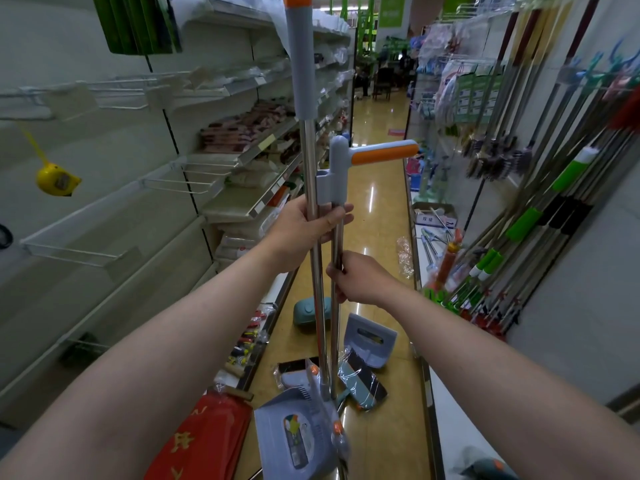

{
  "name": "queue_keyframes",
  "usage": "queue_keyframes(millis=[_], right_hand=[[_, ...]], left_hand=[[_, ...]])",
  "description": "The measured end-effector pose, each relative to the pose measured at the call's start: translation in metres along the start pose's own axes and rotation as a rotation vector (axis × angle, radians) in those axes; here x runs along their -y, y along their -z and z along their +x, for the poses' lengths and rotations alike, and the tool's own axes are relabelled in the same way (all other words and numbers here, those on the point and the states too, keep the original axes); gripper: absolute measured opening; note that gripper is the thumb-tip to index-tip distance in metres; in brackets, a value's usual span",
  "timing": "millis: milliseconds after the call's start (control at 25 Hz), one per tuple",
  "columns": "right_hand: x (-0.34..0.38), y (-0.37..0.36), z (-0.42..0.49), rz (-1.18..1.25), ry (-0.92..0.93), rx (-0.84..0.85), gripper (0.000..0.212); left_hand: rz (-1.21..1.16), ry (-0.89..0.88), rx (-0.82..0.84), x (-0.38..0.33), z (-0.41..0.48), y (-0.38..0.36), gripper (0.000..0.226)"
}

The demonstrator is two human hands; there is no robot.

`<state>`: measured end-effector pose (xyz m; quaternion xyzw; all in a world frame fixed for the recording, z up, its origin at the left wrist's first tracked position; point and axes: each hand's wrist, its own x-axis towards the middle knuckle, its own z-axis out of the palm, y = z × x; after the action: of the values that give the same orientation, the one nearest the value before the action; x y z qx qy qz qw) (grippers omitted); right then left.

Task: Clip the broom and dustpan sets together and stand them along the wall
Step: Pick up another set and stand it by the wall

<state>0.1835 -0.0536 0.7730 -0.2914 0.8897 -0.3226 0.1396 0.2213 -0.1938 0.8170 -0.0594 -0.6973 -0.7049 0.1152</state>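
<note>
Two steel poles stand upright side by side in the middle of the aisle. The taller broom pole point(310, 161) has a grey sleeve and an orange cap at the top. The shorter dustpan pole point(335, 341) ends in a grey clip with a grey and orange handle point(381, 154) sticking out to the right; the clip wraps the broom pole. My left hand point(304, 226) grips both poles just below the clip. My right hand point(356, 277) holds the dustpan pole lower down. A grey dustpan point(298, 434) with a label sits at the poles' foot.
More broom heads and a dustpan point(370, 341) lie loose on the yellow floor, with a teal broom head point(308, 311) behind. White shelves point(214, 161) line the left side. Mops and brooms point(540, 209) lean on the right wall. A red bag point(207, 441) lies lower left.
</note>
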Motion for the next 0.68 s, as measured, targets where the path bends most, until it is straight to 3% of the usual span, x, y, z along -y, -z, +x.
queue_keyframes(millis=[120, 200, 240, 400, 520, 600, 680], right_hand=[[0.002, 0.0, -0.004, 0.023, -0.01, 0.043, 0.021], [0.005, 0.01, -0.006, 0.045, -0.052, 0.106, 0.025], [0.008, 0.019, -0.005, 0.069, -0.08, 0.079, 0.032], [0.041, 0.061, -0.012, 0.377, 0.033, -0.382, 0.066], [0.063, 0.044, -0.018, 0.363, 0.054, -0.328, 0.088], [0.063, 0.022, -0.014, 0.327, 0.014, -0.389, 0.076], [0.062, 0.01, -0.013, 0.276, 0.034, -0.519, 0.057]], left_hand=[[0.136, 0.017, 0.043, -0.003, 0.003, -0.001, 0.027], [0.097, 0.02, -0.011, -0.001, 0.003, -0.004, 0.018], [0.06, 0.018, -0.043, 0.002, 0.003, -0.006, 0.015], [0.067, -0.019, -0.092, 0.031, -0.002, -0.014, 0.015], [0.088, -0.044, -0.112, 0.037, -0.006, -0.025, 0.033], [0.199, -0.055, -0.184, 0.034, -0.013, -0.034, 0.023], [0.28, -0.039, -0.29, 0.032, -0.017, -0.038, 0.04]])
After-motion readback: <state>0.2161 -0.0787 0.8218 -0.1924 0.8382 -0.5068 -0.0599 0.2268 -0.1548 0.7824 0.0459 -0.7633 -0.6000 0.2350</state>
